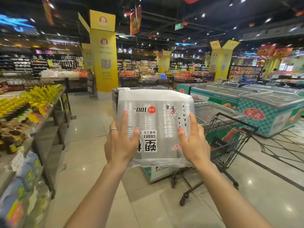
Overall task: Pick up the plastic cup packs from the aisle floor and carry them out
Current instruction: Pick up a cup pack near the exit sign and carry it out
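A clear plastic cup pack (154,119) with black and red print, marked 100 PCS, is raised in front of me at chest height. My left hand (120,142) lies against its left side, fingers straight and thumb spread on the printed face; a ring sits on one finger. My right hand (193,142) lies against the pack's right side in the same way. The pack is carried between the two hands. Whether more packs lie behind it is hidden.
A black wire shopping cart (225,142) stands just behind the pack to the right. Green chest freezers (269,109) fill the right side. A produce and goods shelf (24,122) runs along the left. A yellow pillar (105,60) stands ahead beside the tiled aisle floor (85,129).
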### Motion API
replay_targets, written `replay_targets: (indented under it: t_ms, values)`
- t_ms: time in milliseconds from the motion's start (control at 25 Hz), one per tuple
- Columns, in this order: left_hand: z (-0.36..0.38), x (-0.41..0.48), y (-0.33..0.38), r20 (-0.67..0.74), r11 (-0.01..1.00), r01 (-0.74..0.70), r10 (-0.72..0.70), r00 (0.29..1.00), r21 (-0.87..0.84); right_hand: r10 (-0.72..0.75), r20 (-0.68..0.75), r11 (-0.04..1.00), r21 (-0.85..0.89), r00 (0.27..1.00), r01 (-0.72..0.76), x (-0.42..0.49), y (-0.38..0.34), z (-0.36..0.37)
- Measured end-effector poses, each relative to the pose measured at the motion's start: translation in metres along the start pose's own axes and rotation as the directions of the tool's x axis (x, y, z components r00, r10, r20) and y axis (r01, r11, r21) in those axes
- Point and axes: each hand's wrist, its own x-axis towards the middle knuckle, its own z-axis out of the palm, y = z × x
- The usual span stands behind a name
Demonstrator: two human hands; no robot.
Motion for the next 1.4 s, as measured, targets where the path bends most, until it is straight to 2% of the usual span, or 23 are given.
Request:
replay_targets:
  t_ms: [280, 520, 800, 1040, 1400]
  values:
    - [0.095, 0.105, 0.000, 0.075, 0.996, -0.072, 0.076, 0.994, -0.053, 0.095, -0.081, 0.993, -0.066, 0.992, -0.100, 0.094, 0.032, 0.053]
    - [0.193, 0.151, 0.029, 0.150, 0.977, -0.158, 0.178, 0.972, -0.141, 0.159, -0.144, 0.981, -0.089, 0.977, -0.173, 0.151, 0.098, 0.066]
    - [0.326, 0.185, 0.104, 0.188, 0.976, -0.200, 0.214, 0.958, -0.091, 0.193, -0.175, 0.974, -0.083, 0.965, -0.210, 0.241, 0.220, 0.066]
    - [0.459, 0.217, 0.212, 0.217, 0.981, -0.170, 0.188, 0.958, -0.098, 0.193, -0.160, 0.976, -0.069, 0.968, -0.206, 0.350, 0.355, 0.039]
    - [0.593, 0.254, 0.305, 0.260, 0.984, -0.155, 0.172, 0.950, -0.084, 0.197, -0.130, 0.975, -0.075, 0.972, -0.208, 0.458, 0.476, 0.017]
